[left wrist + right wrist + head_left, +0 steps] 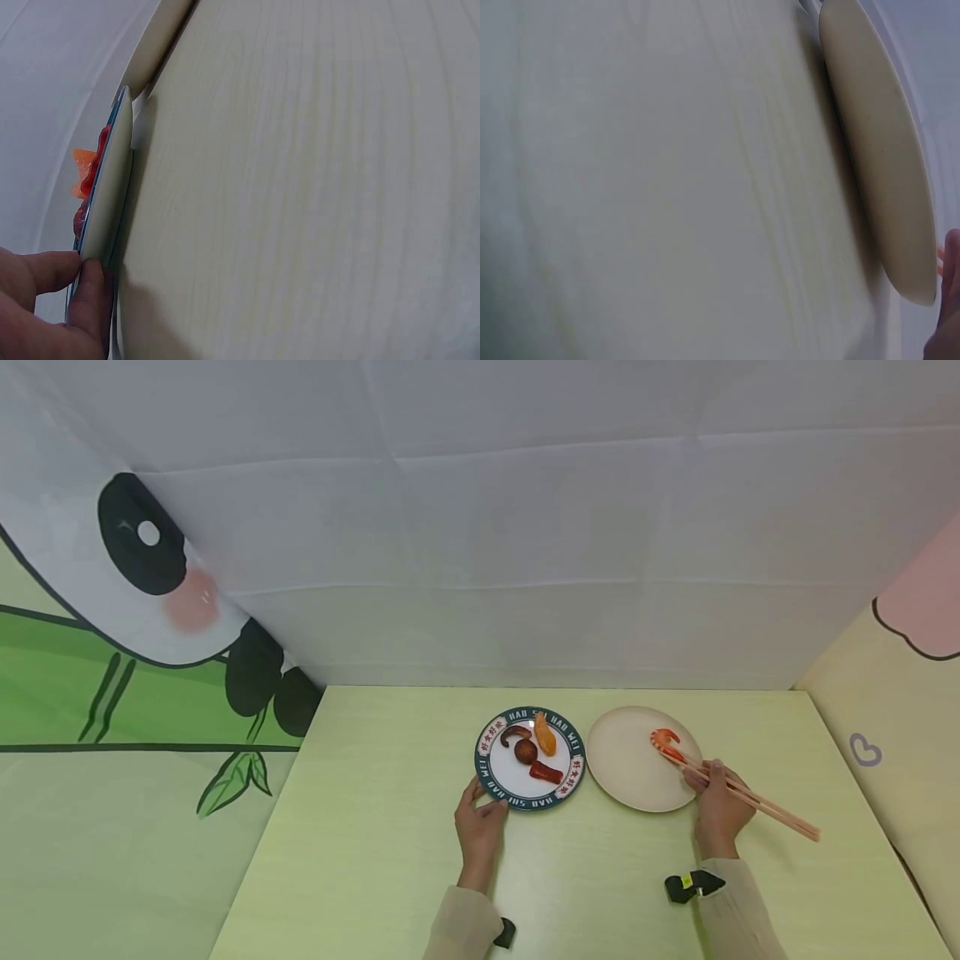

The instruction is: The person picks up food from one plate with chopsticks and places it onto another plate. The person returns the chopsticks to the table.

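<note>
My left hand pinches the near-left rim of a white plate with a dark teal lettered border. On that plate lie an orange-yellow piece of food, a round brown mushroom-like piece, a dark curled piece and a red piece. A pair of wooden chopsticks is in my right hand, which is by the right rim of a plain cream plate. Over this plate, an orange-and-white shrimp is at the chopstick tips. The left wrist view shows the lettered plate's side.
The two plates sit side by side, their rims nearly meeting, on a pale yellow-green wood-grain table. A grey-white cloth wall rises behind the table's far edge. Printed cartoon panels stand at the left and right.
</note>
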{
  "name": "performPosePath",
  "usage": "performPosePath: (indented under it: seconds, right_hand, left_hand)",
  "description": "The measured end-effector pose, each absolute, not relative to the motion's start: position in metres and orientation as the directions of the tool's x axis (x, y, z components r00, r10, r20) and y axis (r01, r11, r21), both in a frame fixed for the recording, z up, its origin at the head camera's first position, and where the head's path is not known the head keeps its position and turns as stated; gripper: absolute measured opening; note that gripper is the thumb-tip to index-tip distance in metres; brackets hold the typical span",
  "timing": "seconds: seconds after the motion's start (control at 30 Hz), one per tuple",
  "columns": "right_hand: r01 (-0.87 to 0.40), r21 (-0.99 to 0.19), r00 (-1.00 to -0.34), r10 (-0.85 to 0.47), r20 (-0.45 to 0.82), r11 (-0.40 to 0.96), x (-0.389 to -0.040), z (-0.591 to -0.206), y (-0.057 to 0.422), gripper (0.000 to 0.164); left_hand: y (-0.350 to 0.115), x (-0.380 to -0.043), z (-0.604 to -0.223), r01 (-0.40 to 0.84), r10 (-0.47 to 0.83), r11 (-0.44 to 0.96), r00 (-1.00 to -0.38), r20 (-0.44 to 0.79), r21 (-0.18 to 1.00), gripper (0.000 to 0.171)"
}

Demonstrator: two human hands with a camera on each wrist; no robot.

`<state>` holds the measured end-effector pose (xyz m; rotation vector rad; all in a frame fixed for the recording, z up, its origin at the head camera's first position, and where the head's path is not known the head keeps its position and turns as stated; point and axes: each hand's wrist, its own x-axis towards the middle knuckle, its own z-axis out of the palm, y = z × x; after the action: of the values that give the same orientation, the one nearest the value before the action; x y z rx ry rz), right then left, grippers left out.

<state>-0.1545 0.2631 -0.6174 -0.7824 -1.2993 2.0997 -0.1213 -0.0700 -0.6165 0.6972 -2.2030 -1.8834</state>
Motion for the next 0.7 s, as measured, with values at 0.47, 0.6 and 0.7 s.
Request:
performPosePath:
  seconds: [0.47,0.6,0.7]
  right_hand:
    - [-0.131,-0.921,-0.715,0.678,-0.169,-0.368,-0.1496,-0.6148,0.2617,0.029]
    - [-0.106,-0.927,-0.718,0.673,-0.179,-0.360,-0.1472,-0.6129,0.2621,0.034]
    - [-0.081,-0.936,-0.707,0.681,-0.189,-0.343,-0.1459,-0.6111,0.2623,0.035]
  left_hand:
    - [-0.0710,-0.1204,-0.6142,-0.248,-0.447,0.097,-0.876,-0.181,0.964,0.067]
    - [-0.0706,-0.1192,-0.6122,-0.246,-0.446,0.091,-0.876,-0.182,0.965,0.068]
    - [-0.0705,-0.1194,-0.6116,-0.249,-0.447,0.092,-0.875,-0.183,0.964,0.068]
